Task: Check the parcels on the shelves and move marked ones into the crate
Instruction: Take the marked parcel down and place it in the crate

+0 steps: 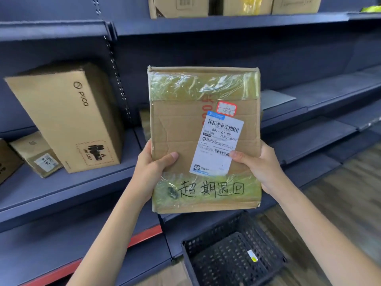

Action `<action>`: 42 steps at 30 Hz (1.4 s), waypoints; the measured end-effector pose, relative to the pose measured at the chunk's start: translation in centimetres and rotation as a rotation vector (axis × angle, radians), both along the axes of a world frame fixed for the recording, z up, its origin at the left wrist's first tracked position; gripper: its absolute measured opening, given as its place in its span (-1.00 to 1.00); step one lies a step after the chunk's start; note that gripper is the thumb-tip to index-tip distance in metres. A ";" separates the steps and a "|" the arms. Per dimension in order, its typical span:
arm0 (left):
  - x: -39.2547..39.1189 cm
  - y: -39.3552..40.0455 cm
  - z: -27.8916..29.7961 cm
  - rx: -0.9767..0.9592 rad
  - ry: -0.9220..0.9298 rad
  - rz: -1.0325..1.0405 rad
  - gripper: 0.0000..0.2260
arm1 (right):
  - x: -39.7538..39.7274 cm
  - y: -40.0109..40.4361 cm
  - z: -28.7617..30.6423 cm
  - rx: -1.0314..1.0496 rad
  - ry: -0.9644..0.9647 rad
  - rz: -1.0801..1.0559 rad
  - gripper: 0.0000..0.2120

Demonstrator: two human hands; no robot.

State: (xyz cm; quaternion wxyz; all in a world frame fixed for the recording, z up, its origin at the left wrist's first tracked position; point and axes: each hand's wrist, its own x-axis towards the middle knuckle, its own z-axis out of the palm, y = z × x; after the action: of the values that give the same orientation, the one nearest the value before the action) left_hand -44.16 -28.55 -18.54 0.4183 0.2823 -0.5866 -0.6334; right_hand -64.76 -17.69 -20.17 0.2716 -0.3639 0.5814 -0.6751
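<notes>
Both hands are on it: our left hand (153,166) grips the left edge of the flat brown cardboard parcel (204,139), thumb curled over the front, and our right hand (260,168) does the same on the right edge, its thumb pressing on the bottom corner of the white shipping label with barcodes (218,144). We've got the parcel held upright in the air in front of the dark blue metal shelves (206,24), face toward us, touching nothing else. Yellowish clear tape wraps its top and bottom ends, and on the bottom strip there's black handwritten marker writing (211,188) in Chinese characters. A small red-bordered sticker (226,108) sits just above the label's top edge. Right below the parcel, on the wooden floor, is the black perforated plastic crate (235,252), with something small and yellow-white lying inside that we can't make out. Off to the left, a tall tan PICO-branded cardboard box (66,118) leans on a shelf, with a smaller taped brown box (36,153) beside it, and more cardboard boxes (233,5) line the top shelf.
</notes>
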 end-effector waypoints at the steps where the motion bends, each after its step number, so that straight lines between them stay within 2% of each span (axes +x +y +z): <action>1: -1.2 0.5 -0.8 0.027 -0.013 0.011 -0.72 | -1.2 0.4 -0.7 0.017 -0.006 0.011 -0.65; 12: -12.3 6.1 -9.9 0.237 -0.163 0.218 -0.68 | -13.5 3.6 -8.5 0.263 0.081 0.069 -0.63; 19: -12.0 8.4 -17.2 0.424 -0.280 0.359 -0.72 | -13.5 3.4 -16.2 0.452 -0.035 0.177 -0.67; 26: -10.9 7.9 -23.4 0.557 -0.411 0.355 -0.73 | -12.6 2.5 -23.7 0.582 -0.134 0.217 -0.66; 31: -10.2 6.7 -29.4 0.562 -0.523 0.318 -0.66 | -12.4 1.3 -29.3 0.672 -0.124 0.232 -0.67; 36: -10.3 5.6 -37.5 0.586 -0.620 0.329 -0.61 | -12.3 0.3 -37.3 0.755 -0.124 0.182 -0.67; 42: -11.4 3.2 -46.1 0.487 -0.709 0.321 -0.43 | -13.1 -1.8 -46.4 0.765 -0.125 0.178 -0.68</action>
State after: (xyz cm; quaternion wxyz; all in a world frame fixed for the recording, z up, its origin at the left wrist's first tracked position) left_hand -55.58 -25.37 -64.67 0.2058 0.6591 -0.4763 -0.5443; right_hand -77.81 -19.52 -66.56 0.4799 -0.2434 0.7395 -0.4044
